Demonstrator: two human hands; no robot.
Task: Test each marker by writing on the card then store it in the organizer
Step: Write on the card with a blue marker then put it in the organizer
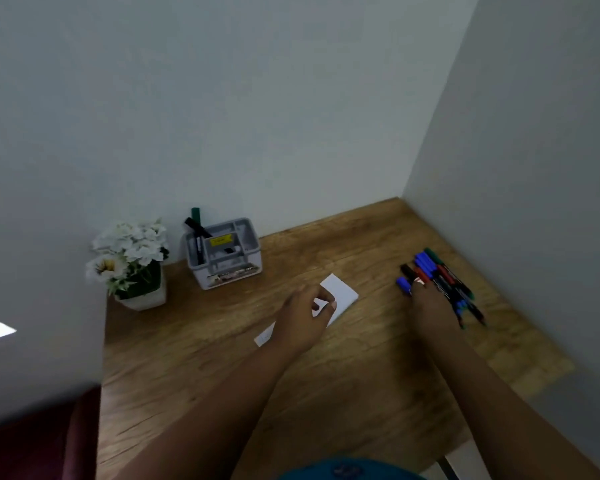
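Observation:
A white card [342, 291] lies on the wooden desk [194, 344], and my left hand [303, 320] rests on its near part with fingers curled over it. To the right lies a pile of markers [442, 277] in blue, red, black and green. My right hand [430, 308] lies on the pile's near left side; its fingertips are hidden, and a blue marker [403, 284] sticks out beside it. The grey organizer [224, 254] stands at the back against the wall, with a black marker [198, 233] and a green marker [195, 213] standing in its left compartment.
A white pot of white flowers [130, 263] stands left of the organizer at the desk's left edge. Walls close in the desk at the back and on the right. A dark red chair [32, 441] sits at the lower left.

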